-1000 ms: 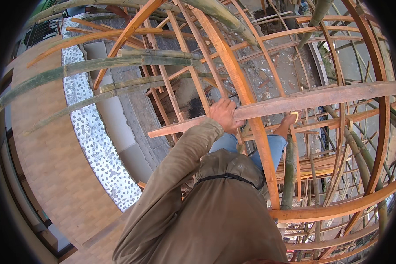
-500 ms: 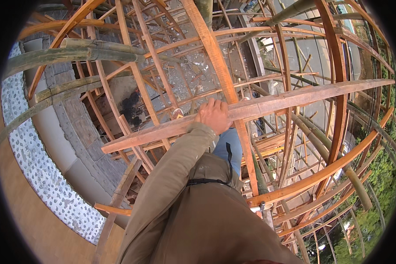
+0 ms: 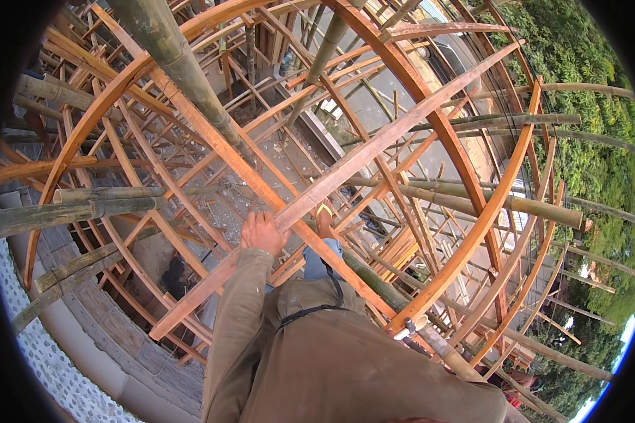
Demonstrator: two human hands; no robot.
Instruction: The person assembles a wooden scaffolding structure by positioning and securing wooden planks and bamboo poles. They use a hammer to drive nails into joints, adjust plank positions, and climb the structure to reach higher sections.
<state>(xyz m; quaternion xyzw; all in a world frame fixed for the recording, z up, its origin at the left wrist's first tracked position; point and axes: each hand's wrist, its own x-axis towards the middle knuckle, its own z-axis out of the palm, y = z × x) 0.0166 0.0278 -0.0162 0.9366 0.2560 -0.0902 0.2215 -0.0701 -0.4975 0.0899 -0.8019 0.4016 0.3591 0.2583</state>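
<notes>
My left hand (image 3: 263, 233) is closed over a long, pale reddish wooden beam (image 3: 374, 150). The beam slants from the lower left to the upper right and crosses over an orange-brown timber (image 3: 243, 167) just right of the hand. Below the crossing, my foot (image 3: 324, 222) shows in a sandal with a yellow strap. Only the left sleeve (image 3: 236, 303) comes into the picture; the right hand is out of sight.
Thick bamboo poles (image 3: 180, 67) and curved-looking orange timbers (image 3: 437, 278) surround me. A small dark-headed tool, perhaps a hammer (image 3: 408, 326), is beside my body. Far below lie a stack of planks (image 3: 398, 248) and a pebbled strip (image 3: 63, 377). Trees (image 3: 593, 176) stand right.
The view has swung, so the beam now slants more steeply toward the upper right. My left hand stays on it, now lower and further left in the picture. My sandalled foot has come into view.
</notes>
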